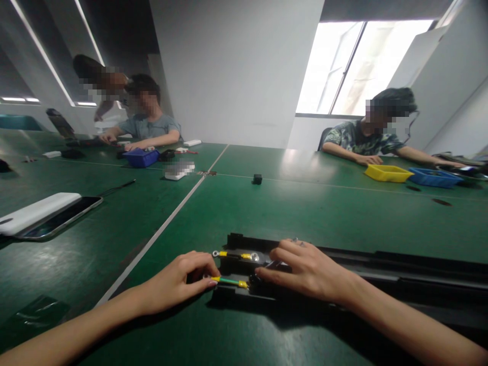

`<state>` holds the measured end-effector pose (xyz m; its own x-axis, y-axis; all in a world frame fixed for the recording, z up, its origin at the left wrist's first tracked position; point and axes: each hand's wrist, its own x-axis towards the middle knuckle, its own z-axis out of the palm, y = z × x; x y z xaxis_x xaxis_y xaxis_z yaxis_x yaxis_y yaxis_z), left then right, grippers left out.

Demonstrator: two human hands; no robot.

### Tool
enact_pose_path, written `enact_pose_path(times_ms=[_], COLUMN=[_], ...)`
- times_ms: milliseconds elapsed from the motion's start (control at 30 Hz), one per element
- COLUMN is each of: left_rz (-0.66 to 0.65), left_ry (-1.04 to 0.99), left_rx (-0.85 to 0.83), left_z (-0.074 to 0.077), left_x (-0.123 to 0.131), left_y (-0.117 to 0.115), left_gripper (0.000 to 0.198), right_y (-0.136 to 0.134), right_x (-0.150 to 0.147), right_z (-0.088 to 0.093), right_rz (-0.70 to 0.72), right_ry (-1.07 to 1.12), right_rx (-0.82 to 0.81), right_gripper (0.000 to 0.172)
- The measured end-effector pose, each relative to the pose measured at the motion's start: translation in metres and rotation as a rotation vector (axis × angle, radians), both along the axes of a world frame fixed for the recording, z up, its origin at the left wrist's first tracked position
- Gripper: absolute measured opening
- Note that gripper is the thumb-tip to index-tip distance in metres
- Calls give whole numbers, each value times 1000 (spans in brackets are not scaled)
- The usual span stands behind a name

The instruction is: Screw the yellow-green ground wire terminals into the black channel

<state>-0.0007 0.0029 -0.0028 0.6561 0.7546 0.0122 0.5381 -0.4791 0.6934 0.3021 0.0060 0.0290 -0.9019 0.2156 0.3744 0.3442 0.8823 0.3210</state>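
Note:
A long black plastic rail [381, 262] lies across the green table in front of me. At its left end sit two short wires with yellow sleeves and metal ring lugs, the upper one [236, 255] and the lower green-yellow one [230, 281]. My left hand [179, 282] pinches the left tip of the lower wire. My right hand [305, 269] rests on the rail beside them, fingers curled and pressed down on a small dark part I cannot make out.
A phone [61, 216] and a white flat case [34, 212] lie at the left. A small black cube [257, 179] sits mid-table. Farther off are a blue bin [141, 157], a yellow tray [387, 173] and a blue tray [434, 177]. Other people sit across the table.

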Motion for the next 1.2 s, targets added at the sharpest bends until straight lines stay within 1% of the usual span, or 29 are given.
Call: enact_pose_path(times_ms=[200,433,800,1200], left_rz=[4,4,6,2], left_ry=[-5,-5,-8,-9], left_rx=[-5,-8,-17,-18], left_z=[3,2,2,2], left_x=[2,1,1,1], left_y=[0,0,0,0], left_gripper=[10,11,10,9], right_y=[0,0,0,0], right_x=[0,0,0,2], right_z=[0,-1,1,1], right_rz=[4,5,13,10], right_ry=[-2,-3,15,44], right_rx=[1,11,-27,-27], right_gripper=[32,32,36,35])
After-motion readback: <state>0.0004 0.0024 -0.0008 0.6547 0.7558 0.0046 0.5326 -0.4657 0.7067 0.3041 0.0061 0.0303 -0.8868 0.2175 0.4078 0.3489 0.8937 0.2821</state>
